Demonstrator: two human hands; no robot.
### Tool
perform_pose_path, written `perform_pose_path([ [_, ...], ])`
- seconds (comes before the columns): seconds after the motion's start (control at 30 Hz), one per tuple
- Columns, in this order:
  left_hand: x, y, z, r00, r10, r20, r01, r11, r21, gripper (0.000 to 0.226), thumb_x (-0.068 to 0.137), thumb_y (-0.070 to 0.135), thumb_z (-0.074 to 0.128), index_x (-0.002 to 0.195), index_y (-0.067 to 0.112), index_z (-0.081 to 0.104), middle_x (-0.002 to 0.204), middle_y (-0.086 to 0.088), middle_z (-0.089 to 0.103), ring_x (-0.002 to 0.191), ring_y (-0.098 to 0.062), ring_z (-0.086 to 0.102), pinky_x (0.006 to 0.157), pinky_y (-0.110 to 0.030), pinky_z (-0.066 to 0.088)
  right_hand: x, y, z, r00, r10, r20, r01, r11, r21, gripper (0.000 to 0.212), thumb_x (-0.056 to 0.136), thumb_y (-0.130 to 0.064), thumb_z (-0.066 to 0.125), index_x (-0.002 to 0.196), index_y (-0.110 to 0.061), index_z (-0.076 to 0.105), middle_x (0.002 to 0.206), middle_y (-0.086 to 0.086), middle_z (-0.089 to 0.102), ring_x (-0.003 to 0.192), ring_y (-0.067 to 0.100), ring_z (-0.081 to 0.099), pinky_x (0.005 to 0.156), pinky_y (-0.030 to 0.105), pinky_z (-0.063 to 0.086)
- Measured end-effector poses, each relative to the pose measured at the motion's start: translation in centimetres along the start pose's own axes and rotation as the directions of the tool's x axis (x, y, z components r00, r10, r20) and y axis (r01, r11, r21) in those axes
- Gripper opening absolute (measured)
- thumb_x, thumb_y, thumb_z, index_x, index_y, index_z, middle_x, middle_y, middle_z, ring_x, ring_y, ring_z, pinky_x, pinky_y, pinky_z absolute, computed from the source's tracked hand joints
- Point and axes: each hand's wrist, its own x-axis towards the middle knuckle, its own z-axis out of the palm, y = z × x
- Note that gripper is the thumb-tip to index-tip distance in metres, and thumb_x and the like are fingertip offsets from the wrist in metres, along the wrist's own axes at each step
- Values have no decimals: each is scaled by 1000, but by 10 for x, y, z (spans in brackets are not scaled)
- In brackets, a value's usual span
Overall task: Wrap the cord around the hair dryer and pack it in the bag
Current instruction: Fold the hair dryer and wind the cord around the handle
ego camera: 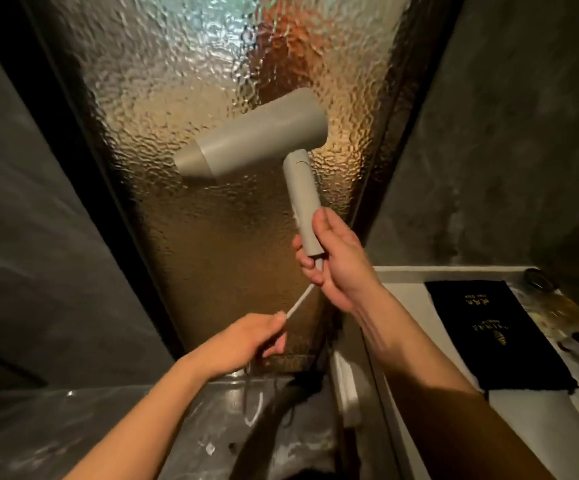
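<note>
A pale grey hair dryer [256, 133] is held up in front of a textured glass panel, its nozzle pointing left and its handle pointing down. My right hand [333, 261] grips the bottom of the handle. A white cord [300, 299] runs taut from the handle's base down and left into my left hand [250, 337], which pinches it. The rest of the cord is hidden below my left hand. A flat black drawstring bag [495, 334] with gold lettering lies on the white counter at the right.
The white counter [402, 292] with a raised rim fills the lower right; small dark and amber items [554, 306] sit beyond the bag. The rippled glass panel [211, 64] stands ahead between dark walls. A wet shiny floor lies below.
</note>
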Motion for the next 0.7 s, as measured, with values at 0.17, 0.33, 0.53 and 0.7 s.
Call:
perform_pose_path([
  [0.17,-53,-25,-43,982,47,-184,15,946,324,46,102,43,43,74,9,53,67,6,50,62,-4,47,66,-35,43,8,25,21,981,-111,-160,47,931,-361,25,103,-41,49,87,-39,67,71,2,54,49,8,41,38,18,28],
  [0.33,-86,-16,-73,939,230,-255,-4,750,662,32,97,50,48,71,32,52,68,15,57,66,-1,56,65,-30,48,-11,75,30,928,-301,-221,-4,584,-812,22,103,-39,49,110,-26,66,92,-5,68,82,11,63,73,34,50],
  [0.53,-111,5,-98,929,283,-239,24,599,801,34,89,61,54,76,29,55,71,13,57,69,-4,56,60,-33,51,-60,118,38,935,-267,-232,-59,527,-848,16,99,-41,57,106,-28,52,85,-7,64,74,13,62,68,46,51],
  [0.7,-116,17,-99,922,361,-137,-95,555,826,31,90,61,52,75,33,50,69,15,53,68,-3,52,61,-32,49,-87,128,37,955,-201,-217,-30,665,-746,8,98,-40,59,100,-32,57,89,-16,66,80,13,64,75,49,55],
])
